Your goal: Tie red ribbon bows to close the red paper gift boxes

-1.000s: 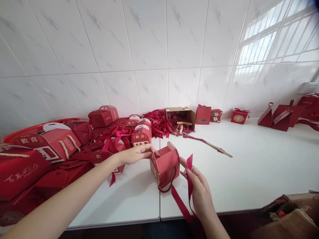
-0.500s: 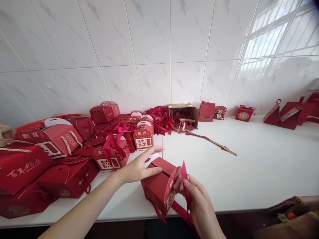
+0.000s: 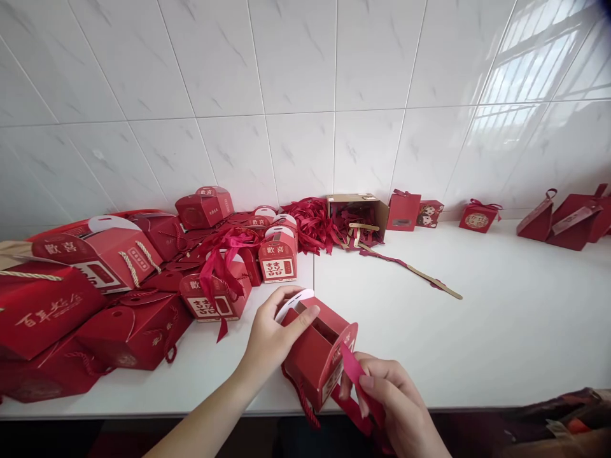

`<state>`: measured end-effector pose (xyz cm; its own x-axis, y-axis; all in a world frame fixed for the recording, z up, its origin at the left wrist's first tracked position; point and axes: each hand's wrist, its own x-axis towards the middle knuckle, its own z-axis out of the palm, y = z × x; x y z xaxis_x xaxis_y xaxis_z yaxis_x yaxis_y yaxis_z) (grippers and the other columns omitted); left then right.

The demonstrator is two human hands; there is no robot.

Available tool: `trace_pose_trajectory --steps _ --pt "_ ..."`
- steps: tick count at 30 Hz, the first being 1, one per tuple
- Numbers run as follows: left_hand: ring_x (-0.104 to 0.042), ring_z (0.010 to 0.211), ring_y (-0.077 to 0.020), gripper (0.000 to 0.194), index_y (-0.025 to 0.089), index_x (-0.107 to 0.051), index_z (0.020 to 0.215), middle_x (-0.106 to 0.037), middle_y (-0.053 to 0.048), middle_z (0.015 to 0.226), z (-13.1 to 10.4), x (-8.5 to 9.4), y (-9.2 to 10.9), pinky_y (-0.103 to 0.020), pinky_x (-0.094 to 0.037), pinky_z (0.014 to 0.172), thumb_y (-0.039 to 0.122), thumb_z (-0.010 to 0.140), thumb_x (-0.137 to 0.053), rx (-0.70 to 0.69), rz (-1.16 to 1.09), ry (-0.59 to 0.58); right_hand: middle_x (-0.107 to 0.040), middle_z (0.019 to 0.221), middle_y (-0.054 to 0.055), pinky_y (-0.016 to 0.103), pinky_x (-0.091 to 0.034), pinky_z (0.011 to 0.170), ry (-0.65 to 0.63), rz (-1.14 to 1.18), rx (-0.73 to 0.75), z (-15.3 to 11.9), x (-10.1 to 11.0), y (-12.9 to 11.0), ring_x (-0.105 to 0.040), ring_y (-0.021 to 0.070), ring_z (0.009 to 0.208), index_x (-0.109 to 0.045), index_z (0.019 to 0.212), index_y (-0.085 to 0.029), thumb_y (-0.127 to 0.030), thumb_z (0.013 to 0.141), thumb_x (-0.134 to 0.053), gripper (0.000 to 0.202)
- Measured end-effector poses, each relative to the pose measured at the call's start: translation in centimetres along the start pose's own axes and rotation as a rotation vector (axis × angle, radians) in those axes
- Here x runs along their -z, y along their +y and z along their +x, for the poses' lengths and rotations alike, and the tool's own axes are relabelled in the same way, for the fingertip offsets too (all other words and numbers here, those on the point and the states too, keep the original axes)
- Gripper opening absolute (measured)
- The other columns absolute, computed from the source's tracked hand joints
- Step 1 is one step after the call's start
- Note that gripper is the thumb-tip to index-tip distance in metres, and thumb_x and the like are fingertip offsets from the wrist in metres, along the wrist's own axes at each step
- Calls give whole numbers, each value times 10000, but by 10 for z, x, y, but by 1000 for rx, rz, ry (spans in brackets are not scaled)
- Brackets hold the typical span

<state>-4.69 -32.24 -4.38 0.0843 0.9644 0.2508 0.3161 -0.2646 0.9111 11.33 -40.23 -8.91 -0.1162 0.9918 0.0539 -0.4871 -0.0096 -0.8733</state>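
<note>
A red paper gift box [image 3: 312, 356] with rounded end flaps stands near the table's front edge, a slot showing along its top. My left hand [image 3: 274, 327] grips it from the left, thumb on the top and fingers behind the white-backed flap. At the box's near right end, my right hand [image 3: 389, 391] pinches a dark pink ribbon [image 3: 352, 366] between thumb and fingers. The ribbon's tip points up against the end flap, and more of it trails below the hand. A twisted red cord [image 3: 303, 397] hangs from the box's front side.
Many red gift boxes [image 3: 136, 327] crowd the left of the white table [image 3: 405, 337]. A heap of red ribbons [image 3: 310, 222] lies by an open cardboard box [image 3: 382, 219]. Small red boxes [image 3: 477, 218] line the tiled wall. A gold-and-red strip [image 3: 420, 273] lies on the table.
My left hand has closed onto the box, its thumb now pressing the top. My right hand has shifted slightly right and down with the ribbon. Another person's hand at the far left is gone from view.
</note>
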Motion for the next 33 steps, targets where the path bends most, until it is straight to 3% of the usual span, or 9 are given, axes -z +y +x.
trace_pose_trajectory --steps 5,16,21,27,31,33 --pt "-620 858 -194 301 195 -597 864 -644 -9 885 11 -3 -4 -261 -495 700 443 711 -676 11 18 -11 -596 697 57 276 -328 564 -26 -39 39 0 2 -3 -468 155 604 -536 436 -175 -424 770 -585 419" --pt "-602 875 -192 235 193 -593 878 -637 -9 900 11 -4 -2 -274 -482 749 367 732 -652 -64 97 -16 -582 704 52 293 -361 646 -116 -116 -11 -5 -2 -19 -497 172 672 -589 517 -177 -360 836 -517 376" --pt "-598 855 -189 232 195 -589 877 -631 -6 896 11 -6 -4 -288 -481 764 342 715 -667 -108 142 34 -513 686 27 262 -360 598 -21 -203 34 -4 -9 -27 -462 146 644 -541 527 -173 -406 845 -526 394" --pt "-596 872 -188 176 205 -585 859 -634 -3 896 11 -7 -4 -287 -480 770 267 713 -663 -130 172 14 -458 700 22 297 -389 648 218 -696 238 2 -16 -26 -456 161 670 -572 567 -190 -418 847 -536 363" --pt "-600 869 -180 162 208 -579 868 -636 0 906 12 -8 -6 -279 -474 774 229 722 -647 -152 167 2 -481 891 69 369 -394 789 376 -1005 477 12 -12 -23 -471 236 913 -628 602 -212 -366 798 -610 250" --pt "-601 882 -180 170 209 -577 881 -635 0 920 12 -8 -8 -283 -469 789 209 723 -638 -163 164 -4 -499 1022 88 386 -387 836 325 -1034 530 18 -9 -26 -438 270 1053 -610 610 -211 -337 785 -627 217"
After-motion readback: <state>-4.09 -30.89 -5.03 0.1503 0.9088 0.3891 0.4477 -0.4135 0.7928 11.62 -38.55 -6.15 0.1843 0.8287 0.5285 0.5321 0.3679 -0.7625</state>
